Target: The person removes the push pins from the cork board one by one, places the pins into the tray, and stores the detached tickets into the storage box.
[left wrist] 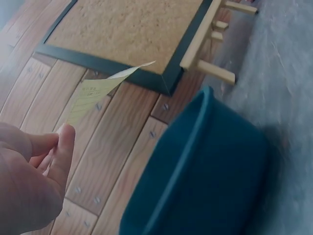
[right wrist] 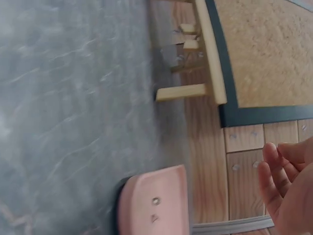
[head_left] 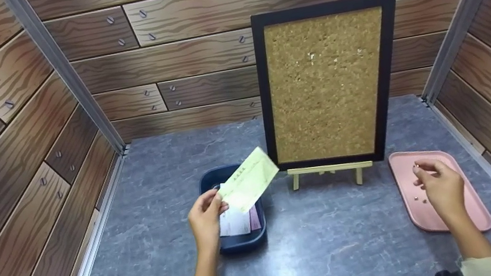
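My left hand point(head_left: 205, 214) pinches a pale yellow-green slip of paper point(head_left: 251, 178) by its corner between thumb and fingers. The slip hangs over the dark blue bin point(head_left: 242, 245), which holds white and pink papers point(head_left: 235, 222). Over the pink tray point(head_left: 473, 216) is my right hand point(head_left: 445, 186), its thumb and fingertips pinching a tiny gold thumbtack point(head_left: 416, 165), mostly covered by the fingers. Several more small metallic thumbtacks point(right wrist: 156, 200) lie on the tray. Between the hands stands a black-framed cork board point(head_left: 328, 91).
A small wooden easel point(head_left: 330, 168) supports the cork board on the grey marbled table point(head_left: 321, 253). Wood-plank-patterned walls point(head_left: 188, 15) enclose the table at the back and both sides, with metal strips point(head_left: 65, 72) along their corners.
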`<state>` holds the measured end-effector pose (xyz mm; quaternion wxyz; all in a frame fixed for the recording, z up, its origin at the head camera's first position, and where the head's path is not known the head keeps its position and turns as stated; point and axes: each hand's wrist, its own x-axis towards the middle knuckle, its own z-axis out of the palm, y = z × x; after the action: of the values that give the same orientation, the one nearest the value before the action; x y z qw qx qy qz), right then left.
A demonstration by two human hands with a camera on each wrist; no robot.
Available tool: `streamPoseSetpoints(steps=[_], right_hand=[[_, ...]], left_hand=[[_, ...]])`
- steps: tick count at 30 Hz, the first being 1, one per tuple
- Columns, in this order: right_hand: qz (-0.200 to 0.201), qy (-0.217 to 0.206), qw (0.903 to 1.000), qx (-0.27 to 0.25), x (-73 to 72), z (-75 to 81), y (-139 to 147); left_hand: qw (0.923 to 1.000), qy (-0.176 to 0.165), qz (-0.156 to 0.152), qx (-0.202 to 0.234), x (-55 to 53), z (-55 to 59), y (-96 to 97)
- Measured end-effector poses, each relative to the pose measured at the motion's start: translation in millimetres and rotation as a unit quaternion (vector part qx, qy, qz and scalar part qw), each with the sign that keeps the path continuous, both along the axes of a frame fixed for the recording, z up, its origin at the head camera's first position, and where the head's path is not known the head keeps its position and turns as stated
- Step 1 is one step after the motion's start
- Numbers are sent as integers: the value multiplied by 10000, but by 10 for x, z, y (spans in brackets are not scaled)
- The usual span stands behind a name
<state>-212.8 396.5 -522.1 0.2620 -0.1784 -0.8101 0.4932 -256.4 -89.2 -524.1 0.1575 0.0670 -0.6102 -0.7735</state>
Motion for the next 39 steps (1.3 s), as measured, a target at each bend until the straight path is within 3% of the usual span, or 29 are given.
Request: streamPoseSetpoints(steps=[6, 13, 21, 30, 35, 39], right_hand=[[-41, -239, 9997, 34, 49, -146, 99], [-88, -657, 9967, 468, 86, -311, 217], [-204, -1528, 9825, 1043, 138, -489, 398], [-200, -1906, 9717, 1380, 172, -617, 521], [-278, -1977, 9695, 1422, 184, -622, 529], [-329, -1893, 9707, 1441, 188, -612, 509]], left_hand=[[9997, -60, 240, 19, 75, -125, -153], [9972, -265, 610, -337, 133, -233, -250], [9934, -449, 943, -480, 172, -323, -287], [9884, -788, 968, -871, 188, -398, -244], [9817, -774, 1048, -1389, 233, -416, -240], [9687, -830, 1187, -2017, 265, -396, -256]])
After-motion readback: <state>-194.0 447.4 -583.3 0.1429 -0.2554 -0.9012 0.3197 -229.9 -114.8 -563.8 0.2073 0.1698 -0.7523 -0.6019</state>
